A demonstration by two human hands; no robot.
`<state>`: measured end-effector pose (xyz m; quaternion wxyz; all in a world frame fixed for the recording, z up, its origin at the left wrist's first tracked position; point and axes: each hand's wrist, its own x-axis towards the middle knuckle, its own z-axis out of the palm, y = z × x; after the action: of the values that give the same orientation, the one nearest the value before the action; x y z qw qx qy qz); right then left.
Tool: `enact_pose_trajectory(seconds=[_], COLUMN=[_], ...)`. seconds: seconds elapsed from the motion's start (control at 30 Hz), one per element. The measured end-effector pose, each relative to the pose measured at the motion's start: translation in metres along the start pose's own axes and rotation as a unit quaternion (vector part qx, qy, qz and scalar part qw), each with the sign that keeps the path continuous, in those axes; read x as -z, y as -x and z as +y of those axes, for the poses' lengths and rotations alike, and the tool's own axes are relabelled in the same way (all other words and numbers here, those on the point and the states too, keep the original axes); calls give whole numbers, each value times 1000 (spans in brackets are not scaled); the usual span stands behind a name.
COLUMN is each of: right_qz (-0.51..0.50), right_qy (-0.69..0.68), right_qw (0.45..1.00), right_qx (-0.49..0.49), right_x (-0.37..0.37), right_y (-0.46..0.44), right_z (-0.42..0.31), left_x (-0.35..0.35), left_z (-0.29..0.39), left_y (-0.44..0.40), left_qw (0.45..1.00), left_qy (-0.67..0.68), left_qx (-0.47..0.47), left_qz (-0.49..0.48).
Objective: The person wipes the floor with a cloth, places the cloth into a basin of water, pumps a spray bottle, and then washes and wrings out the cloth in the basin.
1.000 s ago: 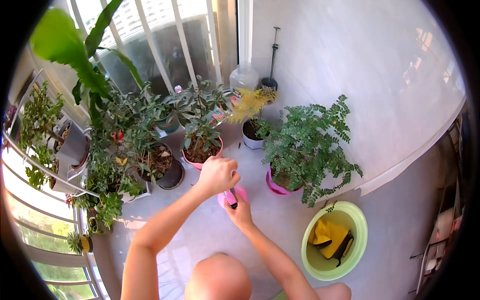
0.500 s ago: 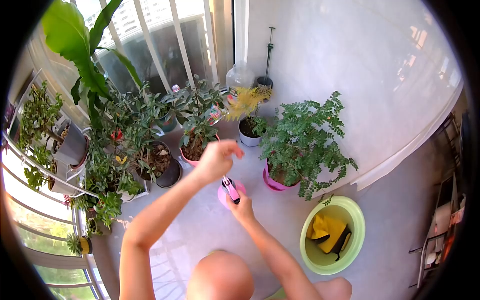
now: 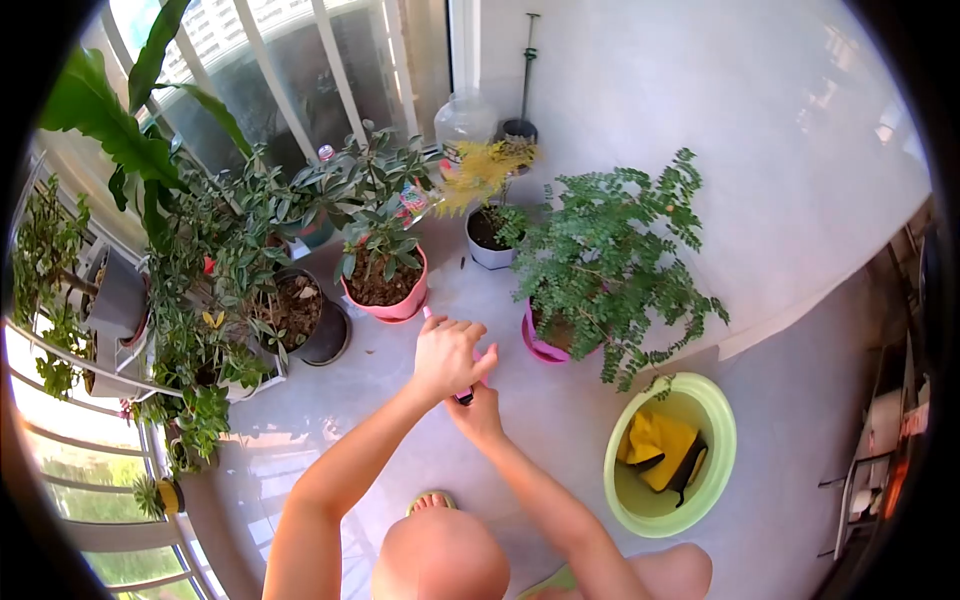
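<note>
Right hand [image 3: 480, 416] gripped a pink-and-black tool [image 3: 465, 397]; left hand [image 3: 449, 357] curled over it, hold unclear. Tool near the pink pot [image 3: 402, 298]; grey floor [image 3: 565, 425] stretched from hands to the green basin [image 3: 728, 445] rim.

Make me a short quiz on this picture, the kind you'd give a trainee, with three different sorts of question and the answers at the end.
1. Multiple choice: what colour is the tub with the yellow-and-black item inside? A) red B) light green C) dark blue

2. True or false: the left hand is nearer the coral-pink pot than the right hand is.

3. Fill the gap: the right hand grips a ____-and-black object, partly hidden by the hands.

Key: 1. B, light green. 2. True. 3. pink.
</note>
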<state>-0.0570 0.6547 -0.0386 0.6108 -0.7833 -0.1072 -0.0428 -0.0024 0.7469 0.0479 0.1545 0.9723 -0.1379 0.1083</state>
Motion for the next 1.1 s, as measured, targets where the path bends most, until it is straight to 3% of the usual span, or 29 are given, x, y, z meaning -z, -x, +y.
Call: enact_pose_trajectory(seconds=[0.1, 0.13, 0.17, 0.2, 0.23, 0.27, 0.3, 0.4, 0.47, 0.57, 0.7, 0.8, 0.97, 1.1], right_qz=[9, 15, -29, -72, -64, -50, -37, 11, 23, 87, 157, 169, 157, 152], right_qy=[-52, -50, -75, -101, -100, -177, -252, -334, -304, -362, -390, -414, -400, -388], right_qw=[998, 998, 995, 989, 990, 970, 940, 912, 926, 909, 894, 883, 886, 893], right_qx=[-40, -39, -62, -84, -82, -158, -229, -237, -225, -186, -157, -141, -176, -171], right_x=[0, 3, 7, 11, 18, 26, 36, 56, 66, 80, 90, 99, 115, 116], right_y=[8, 12, 15, 17, 22, 31, 35, 59, 72, 83, 92, 95, 99, 101], right_z=[2, 2, 3, 4, -4, -13, -24, -59, -92, -148, -180, -195, -193, -195], left_x=[5, 6, 7, 10, 13, 14, 12, 5, -3, 15, 36, 46, 45, 36], left_z=[10, 10, 10, 10, 10, 8, 6, 5, 9, 36, 66, 76, 86, 88], left_y=[3, 7, 12, 22, 40, 56, 66, 99, 104, 99, 86, 79, 89, 94], left_qw=[996, 981, 954, 953, 936, 913, 912, 908, 780, 778, 770, 735, 762, 749], left_qy=[85, 183, 279, 281, 329, 376, 379, 385, 596, 609, 613, 638, 592, 598], left_qx=[-24, -39, -53, -60, -1, 59, 52, 115, 180, 89, 47, 38, 28, 48], left_qz=[-5, 48, 100, 99, 122, 145, 146, 116, -66, -125, -170, -226, -262, -280])
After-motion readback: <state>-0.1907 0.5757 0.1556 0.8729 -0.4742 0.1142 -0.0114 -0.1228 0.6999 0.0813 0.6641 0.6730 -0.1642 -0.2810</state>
